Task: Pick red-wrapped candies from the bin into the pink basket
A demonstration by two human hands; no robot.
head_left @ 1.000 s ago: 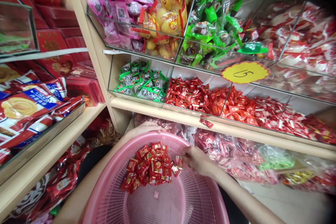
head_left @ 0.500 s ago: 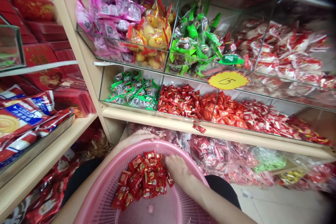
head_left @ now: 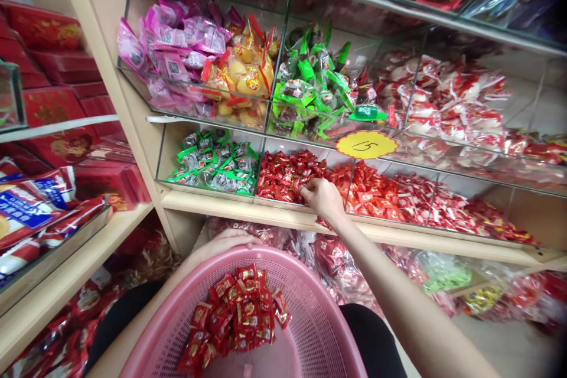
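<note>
My left hand lies over the far left rim of a pink plastic basket, gripping it. Inside the basket is a heap of red and gold wrapped candies. Stretched forward past the basket, my right hand is at the front edge of a bin of small red wrapped candies. Its fingers are curled together at the candies; whatever is between them is hidden. Just under this hand, a loose red candy on the shelf edge is partly covered.
Clear dividers separate green-wrapped candies, orange-red candies and red-white candies. Above hangs a yellow price tag marked 15. Bagged sweets lie below the wooden shelf. Red boxes fill the left shelving.
My right hand has left the basket and moved up and forward to the red candy bin. A candy rests apart at the heap's right side. My left hand stays on the rim.
</note>
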